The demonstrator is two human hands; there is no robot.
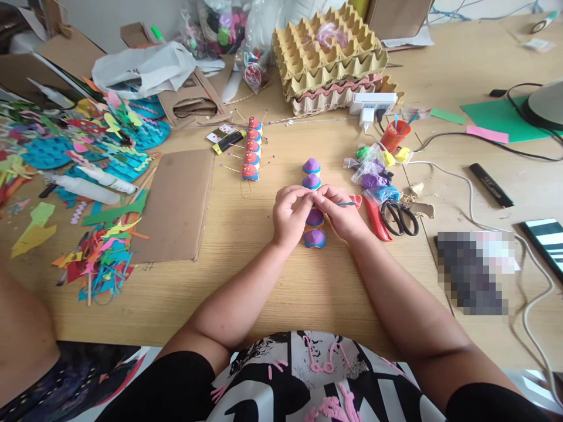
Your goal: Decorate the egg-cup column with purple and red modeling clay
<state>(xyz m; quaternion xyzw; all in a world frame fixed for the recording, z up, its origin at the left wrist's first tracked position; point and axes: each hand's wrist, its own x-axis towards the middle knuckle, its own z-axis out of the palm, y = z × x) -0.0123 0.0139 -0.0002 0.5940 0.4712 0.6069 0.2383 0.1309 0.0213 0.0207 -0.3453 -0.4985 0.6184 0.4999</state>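
Observation:
A strip of egg-carton cups (314,237) covered in purple and blue clay stands in front of me, its middle hidden by my hands. Over it, the fingertips of my left hand (289,217) and my right hand (342,214) meet in a pinch; whatever is between them is too small to make out. A thin blue clay tool (347,203) sticks out to the right from my right hand. Farther left stands a finished-looking caterpillar (251,149) of red, blue and orange cups, with thin pin-like legs and feelers.
Scissors (399,218), a red cutter (377,218) and bagged clay (373,173) lie right of my hands. A cardboard sheet (173,205), paper scraps (103,252) and glue bottles (85,187) are left. Egg trays (329,58) stack behind. Another person's arm (24,328) shows at left.

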